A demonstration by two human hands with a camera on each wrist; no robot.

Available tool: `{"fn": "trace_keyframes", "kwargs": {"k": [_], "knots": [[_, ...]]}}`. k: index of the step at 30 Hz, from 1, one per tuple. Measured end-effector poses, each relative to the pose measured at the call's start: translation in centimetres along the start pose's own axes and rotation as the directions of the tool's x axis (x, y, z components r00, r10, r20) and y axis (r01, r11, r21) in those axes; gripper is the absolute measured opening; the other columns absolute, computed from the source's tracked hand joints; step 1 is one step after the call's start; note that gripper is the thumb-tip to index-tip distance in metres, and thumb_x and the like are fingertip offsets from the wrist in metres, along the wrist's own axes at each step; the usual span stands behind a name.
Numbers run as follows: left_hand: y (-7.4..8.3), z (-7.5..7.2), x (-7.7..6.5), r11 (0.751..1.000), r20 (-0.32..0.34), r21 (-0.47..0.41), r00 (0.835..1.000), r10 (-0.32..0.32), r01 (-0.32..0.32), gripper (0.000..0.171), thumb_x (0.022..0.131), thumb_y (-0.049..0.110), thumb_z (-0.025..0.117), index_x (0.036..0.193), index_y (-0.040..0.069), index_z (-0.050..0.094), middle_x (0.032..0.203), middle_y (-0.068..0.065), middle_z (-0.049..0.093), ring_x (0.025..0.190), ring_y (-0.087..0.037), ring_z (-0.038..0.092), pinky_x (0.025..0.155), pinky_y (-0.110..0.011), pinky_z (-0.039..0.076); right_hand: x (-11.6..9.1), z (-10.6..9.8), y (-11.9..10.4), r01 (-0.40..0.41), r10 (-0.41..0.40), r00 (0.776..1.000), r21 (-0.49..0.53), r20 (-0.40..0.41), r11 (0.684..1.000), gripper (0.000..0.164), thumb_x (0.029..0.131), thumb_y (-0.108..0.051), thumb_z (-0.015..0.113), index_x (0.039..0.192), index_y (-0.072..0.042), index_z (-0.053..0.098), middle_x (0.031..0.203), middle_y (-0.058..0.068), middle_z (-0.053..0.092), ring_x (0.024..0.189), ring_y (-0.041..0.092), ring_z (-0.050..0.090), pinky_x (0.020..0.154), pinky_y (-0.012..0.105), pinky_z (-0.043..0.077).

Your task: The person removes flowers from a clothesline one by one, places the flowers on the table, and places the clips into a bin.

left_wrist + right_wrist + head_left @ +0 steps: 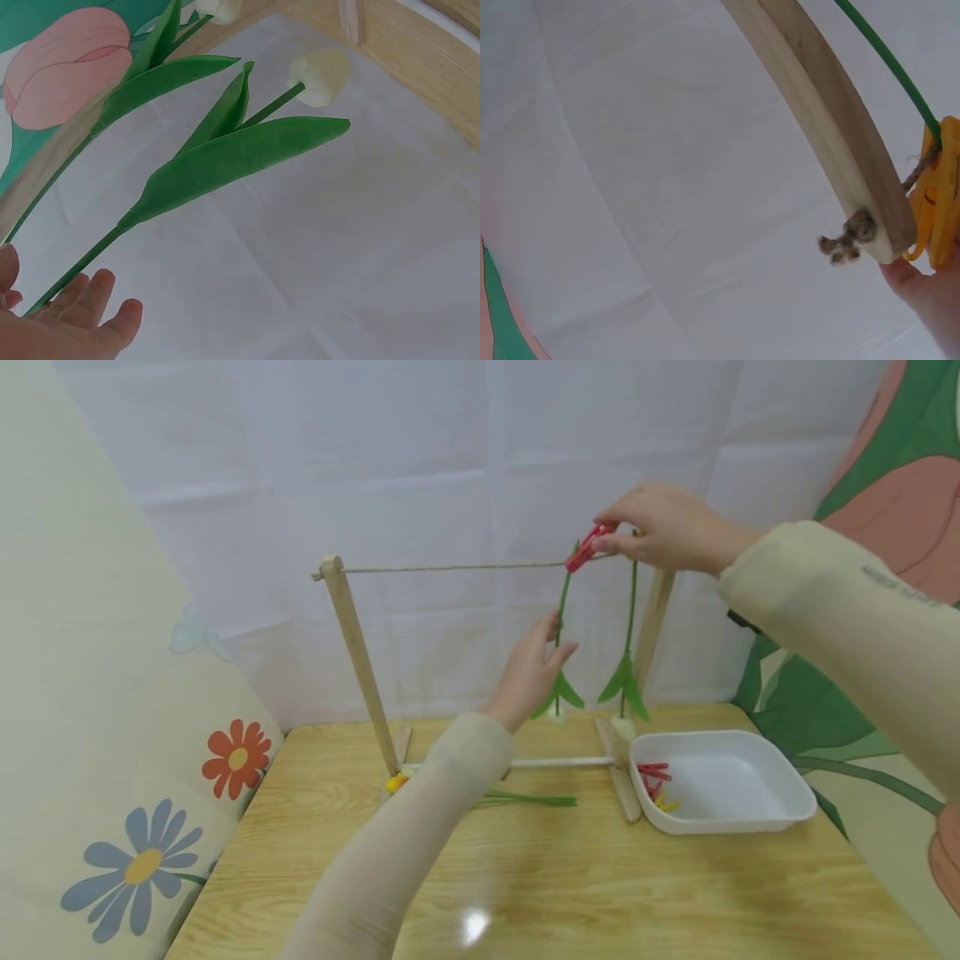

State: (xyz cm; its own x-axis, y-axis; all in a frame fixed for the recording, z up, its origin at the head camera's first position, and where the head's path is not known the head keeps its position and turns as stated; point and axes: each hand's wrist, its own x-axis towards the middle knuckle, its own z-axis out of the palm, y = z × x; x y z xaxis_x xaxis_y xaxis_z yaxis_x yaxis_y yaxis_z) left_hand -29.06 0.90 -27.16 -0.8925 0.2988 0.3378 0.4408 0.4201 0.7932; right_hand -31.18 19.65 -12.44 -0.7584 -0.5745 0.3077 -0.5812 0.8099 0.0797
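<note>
My right hand (671, 527) pinches a red clothespin (585, 550) at the twine line (450, 567). The clothespin's jaws sit where a green tulip stem (564, 597) meets the twine. That white tulip (319, 79) hangs head down, its leaves (240, 154) below my left hand (531, 672). The left fingers are spread loosely about the stem, with the thumb apart. Another white tulip (622, 727) hangs to the right. A yellow clothespin (939, 195) holds a stem to the twine beside the post, partly behind the right hand in the head view.
Wooden posts (360, 660) carry the twine, and a white bar (562, 763) joins them low down. On the table, a white basin (727, 781) contains red and yellow clothespins (654, 772). Green stems (532, 798) and a yellow flower (396, 783) lie behind the left forearm.
</note>
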Motion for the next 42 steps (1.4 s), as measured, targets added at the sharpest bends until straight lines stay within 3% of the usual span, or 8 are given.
{"fn": "trace_keyframes", "kwargs": {"k": [4, 9, 16, 24, 31, 42], "knots": [[0.3, 0.3, 0.2, 0.999, -0.031, -0.042, 1.000, 0.002, -0.004, 0.053, 0.103, 0.016, 0.054, 0.152, 0.003, 0.036, 0.146, -0.014, 0.054, 0.136, -0.027, 0.051, 0.116, -0.038, 0.039, 0.3, -0.3, -0.1, -0.001, 0.001, 1.000, 0.014, 0.031, 1.000, 0.036, 0.103, -0.022, 0.058, 0.119, 0.009, 0.064, 0.117, 0.031, 0.065, 0.115, 0.047, 0.053, 0.102, 0.063, 0.040], [0.3, 0.2, 0.6, 0.993, -0.083, -0.114, 0.996, -0.025, 0.016, 0.048, 0.102, 0.008, 0.056, 0.147, 0.001, 0.043, 0.136, -0.016, 0.062, 0.127, -0.027, 0.059, 0.107, -0.029, 0.049, 0.7, -0.6, -0.5, -0.016, 0.014, 0.999, 0.024, 0.045, 1.000, 0.032, 0.104, -0.025, 0.057, 0.109, 0.005, 0.068, 0.101, 0.023, 0.068, 0.099, 0.037, 0.054, 0.084, 0.054, 0.043], [0.0, -0.3, 1.0, 0.979, -0.127, -0.204, 0.992, -0.022, -0.005, 0.029, 0.098, 0.003, 0.060, 0.125, -0.005, 0.061, 0.118, -0.021, 0.070, 0.109, -0.030, 0.068, 0.094, -0.025, 0.056, 0.9, -0.7, -1.0, 0.005, -0.006, 1.000, 0.028, 0.027, 1.000, 0.028, 0.102, -0.023, 0.060, 0.102, 0.004, 0.068, 0.095, 0.020, 0.067, 0.092, 0.031, 0.049, 0.076, 0.045, 0.039], [-0.4, -0.4, 1.0, 0.964, -0.154, -0.265, 0.988, -0.032, -0.010, 0.020, 0.096, -0.002, 0.061, 0.114, -0.009, 0.066, 0.107, -0.024, 0.072, 0.097, -0.034, 0.072, 0.086, -0.023, 0.058, 0.5, -0.4, -0.7, 0.102, -0.099, 0.991, 0.031, -0.093, 0.994, 0.018, 0.089, -0.014, 0.076, 0.082, -0.001, 0.065, 0.073, 0.008, 0.055, 0.077, 0.023, 0.041, 0.067, 0.037, 0.031], [-0.8, -0.5, 0.8, 0.966, -0.162, -0.259, 0.987, -0.017, -0.026, 0.021, 0.095, -0.003, 0.062, 0.114, -0.008, 0.067, 0.109, -0.024, 0.072, 0.097, -0.033, 0.072, 0.087, -0.023, 0.058, 0.0, 0.1, -0.1, 0.214, -0.201, 0.950, 0.027, -0.241, 0.976, 0.023, 0.084, -0.006, 0.079, 0.070, -0.003, 0.061, 0.066, 0.005, 0.054, 0.069, 0.019, 0.037, 0.064, 0.033, 0.028], [-1.3, -1.4, -0.3, 0.968, -0.184, -0.245, 0.983, -0.001, -0.045, 0.021, 0.095, -0.003, 0.062, 0.115, -0.007, 0.067, 0.108, -0.023, 0.072, 0.096, -0.034, 0.072, 0.089, -0.024, 0.058, -0.7, -0.6, 0.0, 0.147, -0.110, 0.948, 0.105, -0.300, 0.984, 0.016, 0.089, -0.001, 0.072, 0.076, 0.001, 0.063, 0.076, 0.012, 0.056, 0.074, 0.018, 0.039, 0.065, 0.031, 0.031]]}}
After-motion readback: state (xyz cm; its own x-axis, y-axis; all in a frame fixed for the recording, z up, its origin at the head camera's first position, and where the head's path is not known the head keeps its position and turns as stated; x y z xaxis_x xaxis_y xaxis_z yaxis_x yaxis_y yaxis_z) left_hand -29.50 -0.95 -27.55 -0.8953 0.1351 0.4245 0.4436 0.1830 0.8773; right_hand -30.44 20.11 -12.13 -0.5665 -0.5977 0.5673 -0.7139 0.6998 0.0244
